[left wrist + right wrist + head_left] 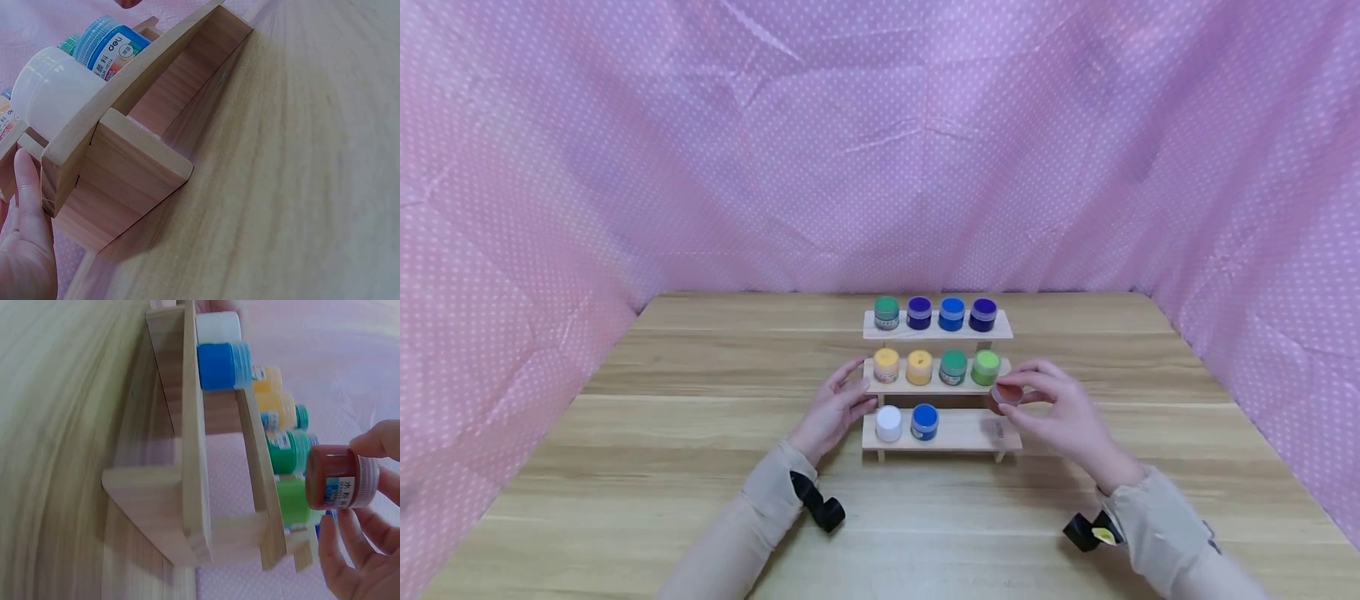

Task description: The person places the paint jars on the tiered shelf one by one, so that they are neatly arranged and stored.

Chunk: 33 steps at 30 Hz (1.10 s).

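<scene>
A three-tier wooden rack (pixel 955 443) stands on the table with paint jars on its tiers. At its left end my left hand (pixel 833 412) holds the edge by the middle tier. My right hand (pixel 1060 408) pinches a reddish-brown paint jar (pixel 331 478) between thumb and fingers, tilted, beside the right end of the middle tier and above the bottom one. On the bottom tier stand a white jar (pixel 888 424) and a blue jar (pixel 924 422), both left of centre. The middle tier carries two yellow jars (pixel 919 367), a green jar (pixel 953 367) and a light green jar (pixel 986 367).
Along the top tier stand a green jar (pixel 887 313), two dark purple jars (pixel 982 315) and a blue jar (pixel 951 315). The wood-grain table (pixel 715 367) extends on both sides of the rack. Pink dotted cloth (pixel 880 167) hangs behind and at the sides.
</scene>
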Each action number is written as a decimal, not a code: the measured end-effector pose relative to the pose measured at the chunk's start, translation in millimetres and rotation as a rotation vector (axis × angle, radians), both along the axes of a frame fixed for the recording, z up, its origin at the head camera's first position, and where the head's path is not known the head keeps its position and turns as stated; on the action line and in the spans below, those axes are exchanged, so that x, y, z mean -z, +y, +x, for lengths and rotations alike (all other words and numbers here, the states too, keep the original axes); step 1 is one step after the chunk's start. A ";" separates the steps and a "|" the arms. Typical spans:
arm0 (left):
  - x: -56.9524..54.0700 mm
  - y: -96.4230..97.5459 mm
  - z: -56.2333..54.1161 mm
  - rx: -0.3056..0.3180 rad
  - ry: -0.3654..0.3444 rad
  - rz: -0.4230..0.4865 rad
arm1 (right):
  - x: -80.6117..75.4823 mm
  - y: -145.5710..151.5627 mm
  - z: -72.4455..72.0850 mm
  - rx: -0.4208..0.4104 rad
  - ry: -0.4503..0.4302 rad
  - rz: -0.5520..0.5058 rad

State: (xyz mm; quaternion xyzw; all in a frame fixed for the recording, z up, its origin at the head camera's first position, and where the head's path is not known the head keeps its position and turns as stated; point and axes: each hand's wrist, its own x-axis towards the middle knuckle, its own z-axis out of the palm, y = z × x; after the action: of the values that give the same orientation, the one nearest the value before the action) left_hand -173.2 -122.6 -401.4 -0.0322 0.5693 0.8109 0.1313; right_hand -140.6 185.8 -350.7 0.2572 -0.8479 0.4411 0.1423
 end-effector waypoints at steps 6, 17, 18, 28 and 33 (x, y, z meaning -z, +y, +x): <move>-1.3 0.5 -0.1 0.001 -0.004 -0.004 | 5.8 -16.4 1.4 -0.108 -0.047 0.096; -2.0 0.2 -0.7 0.004 -0.007 0.000 | 11.2 -39.1 3.7 -0.118 -0.081 0.216; -2.0 0.3 -0.7 0.005 -0.008 -0.001 | 11.6 -39.8 3.6 -0.118 -0.083 0.214; -2.7 0.4 -0.6 0.007 -0.012 -0.001 | 14.2 -41.5 3.3 -0.101 -0.076 0.256; -2.1 0.0 -0.5 0.004 -0.015 0.003 | 16.3 -40.4 3.0 -0.085 -0.075 0.288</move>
State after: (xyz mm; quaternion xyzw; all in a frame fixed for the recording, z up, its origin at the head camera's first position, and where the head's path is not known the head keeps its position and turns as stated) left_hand -173.7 -122.7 -399.3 -0.0370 0.5671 0.8113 0.1373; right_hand -137.5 145.4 -367.0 0.2940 -0.8956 0.3297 0.0530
